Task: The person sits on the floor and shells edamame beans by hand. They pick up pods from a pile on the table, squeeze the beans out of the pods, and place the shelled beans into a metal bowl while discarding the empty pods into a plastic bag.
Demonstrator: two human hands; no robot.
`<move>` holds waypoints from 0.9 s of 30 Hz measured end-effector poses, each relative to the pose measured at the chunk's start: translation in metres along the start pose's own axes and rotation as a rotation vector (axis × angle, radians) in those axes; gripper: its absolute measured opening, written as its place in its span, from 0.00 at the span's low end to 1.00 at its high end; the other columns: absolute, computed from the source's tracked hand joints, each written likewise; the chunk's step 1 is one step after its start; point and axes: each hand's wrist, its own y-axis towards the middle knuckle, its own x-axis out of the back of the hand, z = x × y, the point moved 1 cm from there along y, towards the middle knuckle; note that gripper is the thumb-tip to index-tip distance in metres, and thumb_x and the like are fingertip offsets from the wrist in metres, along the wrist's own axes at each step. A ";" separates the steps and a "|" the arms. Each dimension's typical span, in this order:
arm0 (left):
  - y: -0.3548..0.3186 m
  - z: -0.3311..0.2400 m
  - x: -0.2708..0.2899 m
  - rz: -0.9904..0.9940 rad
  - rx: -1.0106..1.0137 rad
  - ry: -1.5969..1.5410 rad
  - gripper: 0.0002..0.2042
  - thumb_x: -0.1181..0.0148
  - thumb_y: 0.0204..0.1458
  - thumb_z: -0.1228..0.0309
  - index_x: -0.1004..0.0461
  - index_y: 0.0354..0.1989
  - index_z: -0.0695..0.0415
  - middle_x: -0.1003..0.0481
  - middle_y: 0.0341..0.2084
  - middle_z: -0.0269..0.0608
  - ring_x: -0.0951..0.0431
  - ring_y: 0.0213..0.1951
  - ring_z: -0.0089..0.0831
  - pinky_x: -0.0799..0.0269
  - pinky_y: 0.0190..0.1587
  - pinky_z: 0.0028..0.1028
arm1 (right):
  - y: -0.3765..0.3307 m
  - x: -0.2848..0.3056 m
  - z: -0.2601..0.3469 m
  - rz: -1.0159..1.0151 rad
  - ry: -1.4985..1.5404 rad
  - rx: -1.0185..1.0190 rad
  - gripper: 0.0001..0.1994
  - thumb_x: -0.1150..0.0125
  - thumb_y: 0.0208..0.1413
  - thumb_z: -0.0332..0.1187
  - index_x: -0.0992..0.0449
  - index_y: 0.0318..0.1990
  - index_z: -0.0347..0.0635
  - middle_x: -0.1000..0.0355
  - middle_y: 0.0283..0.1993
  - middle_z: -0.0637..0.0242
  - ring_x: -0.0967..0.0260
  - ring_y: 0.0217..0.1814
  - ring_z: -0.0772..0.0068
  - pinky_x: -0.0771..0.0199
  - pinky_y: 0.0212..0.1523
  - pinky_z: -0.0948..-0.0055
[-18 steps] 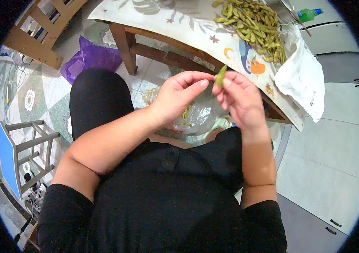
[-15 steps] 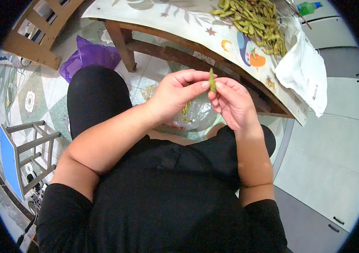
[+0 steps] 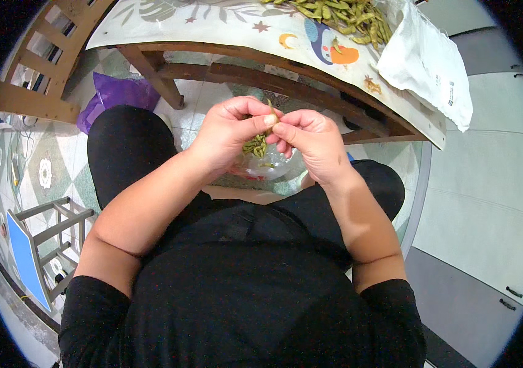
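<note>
Between the fingertips of both hands is a green soybean pod [image 3: 270, 105], its pointed tip sticking up and most of it covered by my thumbs. My left hand [image 3: 228, 127] pinches it from the left with thumb and forefinger. From the other side my right hand [image 3: 315, 144] grips it, the two thumbs nearly touching. Below the hands, a clear plastic bag [image 3: 286, 164] lies open with several green pieces [image 3: 254, 146] in it, partly hidden by my left hand.
Ahead stands a wooden table with a patterned white cover [image 3: 224, 27], a heap of pods [image 3: 350, 18] and a white bag [image 3: 427, 64]. A purple bag [image 3: 117, 98] rests on the floor. A blue-topped stool [image 3: 28, 260] is at left, pale cabinets [image 3: 470, 178] at right.
My hands and the pod have shifted left in the picture and the thumbs have come closer together, covering more of the pod. The view has tilted, so the table sits higher up.
</note>
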 end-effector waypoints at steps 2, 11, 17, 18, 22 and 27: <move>0.000 -0.001 -0.001 0.007 0.003 -0.014 0.02 0.45 0.44 0.73 0.30 0.24 0.57 0.31 0.27 0.31 0.35 0.27 0.17 0.43 0.27 0.16 | -0.001 -0.002 0.000 -0.005 0.001 -0.003 0.07 0.45 0.47 0.31 0.31 0.29 0.36 0.31 0.24 0.66 0.37 0.21 0.83 0.39 0.22 0.86; -0.001 -0.005 0.003 -0.016 -0.005 -0.001 0.02 0.47 0.45 0.73 0.31 0.24 0.57 0.29 0.27 0.33 0.32 0.28 0.19 0.38 0.31 0.18 | 0.007 -0.004 -0.004 0.083 0.074 0.010 0.08 0.48 0.49 0.32 0.30 0.29 0.36 0.30 0.25 0.65 0.37 0.22 0.81 0.37 0.23 0.84; 0.000 0.001 0.006 0.052 0.014 -0.215 0.04 0.48 0.47 0.72 0.31 0.29 0.58 0.29 0.25 0.35 0.31 0.26 0.22 0.34 0.30 0.22 | 0.012 -0.006 -0.009 0.116 0.255 -0.052 0.07 0.49 0.50 0.33 0.31 0.27 0.38 0.31 0.24 0.65 0.37 0.21 0.79 0.36 0.24 0.82; 0.001 0.004 0.007 0.034 0.028 -0.234 0.04 0.49 0.47 0.71 0.31 0.29 0.58 0.29 0.24 0.35 0.31 0.26 0.23 0.34 0.29 0.22 | 0.013 -0.006 -0.010 0.114 0.291 -0.059 0.07 0.49 0.50 0.33 0.31 0.27 0.39 0.31 0.23 0.65 0.37 0.21 0.79 0.36 0.24 0.82; 0.002 0.010 0.005 0.003 0.081 -0.342 0.06 0.49 0.48 0.69 0.31 0.29 0.58 0.30 0.22 0.35 0.31 0.24 0.24 0.34 0.27 0.23 | 0.018 -0.006 -0.018 0.116 0.404 -0.044 0.06 0.48 0.49 0.33 0.32 0.26 0.41 0.32 0.22 0.66 0.37 0.21 0.79 0.36 0.23 0.82; 0.005 0.016 0.004 -0.098 0.104 -0.276 0.06 0.50 0.48 0.69 0.32 0.29 0.58 0.31 0.19 0.34 0.31 0.23 0.24 0.34 0.26 0.24 | 0.019 -0.002 -0.015 0.077 0.351 -0.029 0.05 0.47 0.48 0.32 0.32 0.25 0.41 0.32 0.22 0.67 0.38 0.20 0.80 0.37 0.22 0.83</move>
